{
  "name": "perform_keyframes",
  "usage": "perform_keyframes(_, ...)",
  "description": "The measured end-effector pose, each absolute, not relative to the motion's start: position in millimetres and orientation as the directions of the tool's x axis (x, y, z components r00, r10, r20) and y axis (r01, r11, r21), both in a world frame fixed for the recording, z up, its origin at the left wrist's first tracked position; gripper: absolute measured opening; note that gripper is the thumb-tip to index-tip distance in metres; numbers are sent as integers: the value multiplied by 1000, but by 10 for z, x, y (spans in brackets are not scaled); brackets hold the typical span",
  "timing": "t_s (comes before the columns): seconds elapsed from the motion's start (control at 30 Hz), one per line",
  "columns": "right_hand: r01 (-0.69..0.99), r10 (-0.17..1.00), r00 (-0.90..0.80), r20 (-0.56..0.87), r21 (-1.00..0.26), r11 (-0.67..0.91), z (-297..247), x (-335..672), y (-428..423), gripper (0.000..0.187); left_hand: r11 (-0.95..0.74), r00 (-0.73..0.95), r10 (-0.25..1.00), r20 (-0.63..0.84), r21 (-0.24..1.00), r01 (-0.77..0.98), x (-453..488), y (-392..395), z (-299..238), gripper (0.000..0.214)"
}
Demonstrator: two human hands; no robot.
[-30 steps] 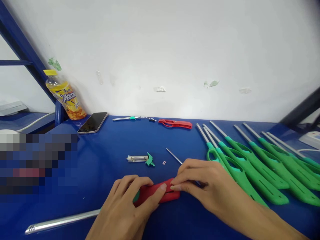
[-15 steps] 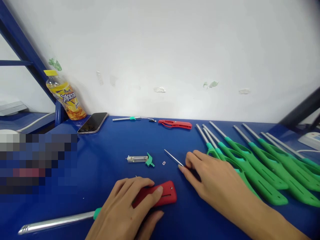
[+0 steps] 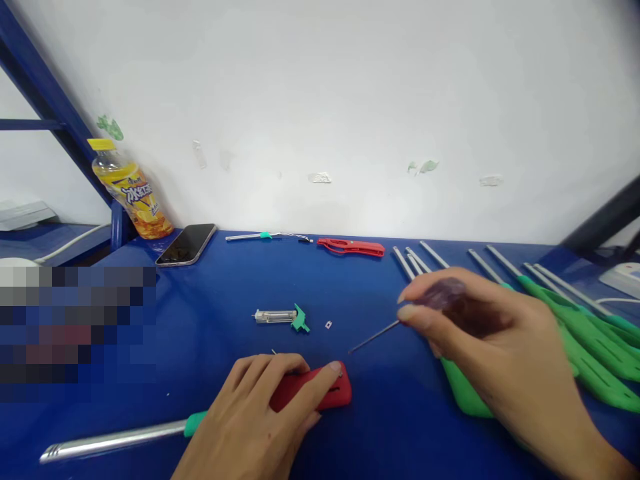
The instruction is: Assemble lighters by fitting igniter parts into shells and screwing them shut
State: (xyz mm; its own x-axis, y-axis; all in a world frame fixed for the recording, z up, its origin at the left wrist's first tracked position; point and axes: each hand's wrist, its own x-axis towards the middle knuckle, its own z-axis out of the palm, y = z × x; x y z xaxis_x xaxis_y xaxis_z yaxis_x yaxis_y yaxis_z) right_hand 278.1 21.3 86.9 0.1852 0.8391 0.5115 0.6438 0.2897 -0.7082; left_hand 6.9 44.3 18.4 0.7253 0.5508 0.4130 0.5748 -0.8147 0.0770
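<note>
My left hand (image 3: pixel 257 413) is closed over a long-reach lighter (image 3: pixel 336 395) lying on the blue table. Its red handle end shows beyond my thumb, and its silver tube with a teal collar runs out to the left; the middle is hidden under my palm. In my right hand (image 3: pixel 500 350) is a screwdriver (image 3: pixel 375 337), its dark purplish grip between thumb and fingers. The thin shaft points left and down, with the tip above and right of the red handle, apart from it. Behind them lie a clear lighter tank with a teal part (image 3: pixel 277 317) and a small pale piece (image 3: pixel 329 325).
Several green lighters (image 3: pixel 590 333) lie on the right, partly behind my right hand. Along the wall are a thin tube with wires (image 3: pixel 250 237) and an open red handle shell (image 3: pixel 353 247). A phone (image 3: pixel 187 245) and a drink bottle (image 3: pixel 133 190) stand back left.
My right hand has lifted the screwdriver off the table and turned its tip toward the red handle. My left thumb has slid toward the handle's end.
</note>
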Motion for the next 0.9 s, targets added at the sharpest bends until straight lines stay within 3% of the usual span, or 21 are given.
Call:
perform_keyframes(0.13, 620, 780, 182, 599, -685, 382, 849, 2743, 187, 28, -817, 727, 549, 413, 81, 571, 82, 450, 188, 60)
perform_keyframes(0.3, 625, 843, 48, 536, -674, 394, 798, 2704, 165, 24, -794, 701, 588, 403, 123, 595, 102, 396, 207, 64)
perform_keyframes(0.6, 611, 859, -60, 509, -662, 435, 774, 2680, 138, 22, -822, 719, 551, 423, 125, 556, 93, 403, 193, 68)
perform_keyframes(0.9, 593, 832, -104, 545, -637, 492, 786, 2672, 157, 17, -828, 724, 547, 420, 144, 542, 93, 405, 208, 54)
